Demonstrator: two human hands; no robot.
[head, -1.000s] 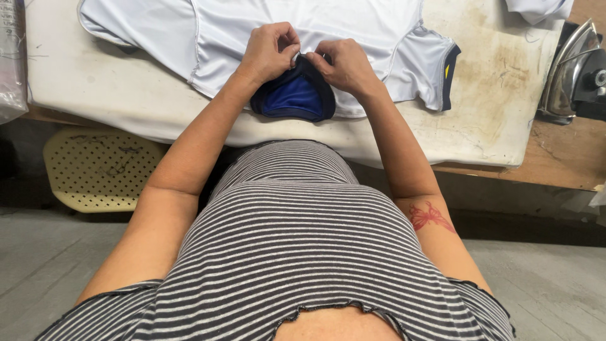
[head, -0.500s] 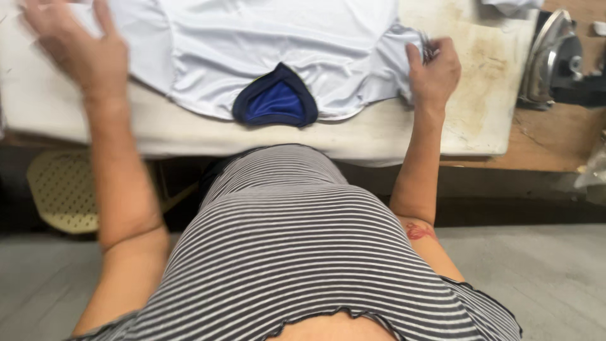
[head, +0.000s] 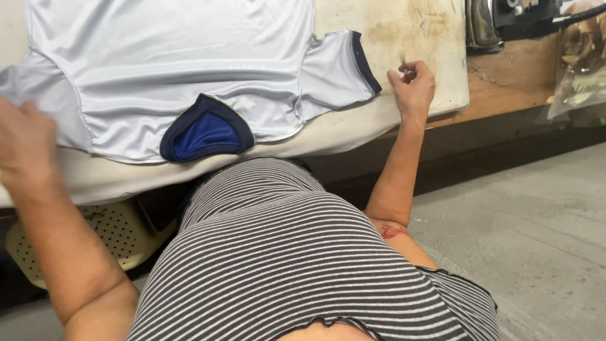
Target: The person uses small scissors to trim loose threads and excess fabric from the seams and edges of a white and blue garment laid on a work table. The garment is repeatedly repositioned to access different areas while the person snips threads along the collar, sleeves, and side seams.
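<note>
One pale grey sports shirt point(head: 183, 69) lies spread flat on one padded ironing board point(head: 404, 38), its single blue-lined collar point(head: 203, 131) turned toward the near edge and one dark-trimmed sleeve point(head: 344, 72) reaching out to the right. One iron point(head: 489, 25) stands at the far right end of the board, beside a clear plastic bag point(head: 581, 63) on the wooden bench. Two hands are in view. The right hand point(head: 413, 85) hovers just past the sleeve with fingers loosely curled, gripping nothing. The left hand point(head: 25, 142) is blurred near the shirt's left sleeve; whether it is open or closed cannot be told.
</note>
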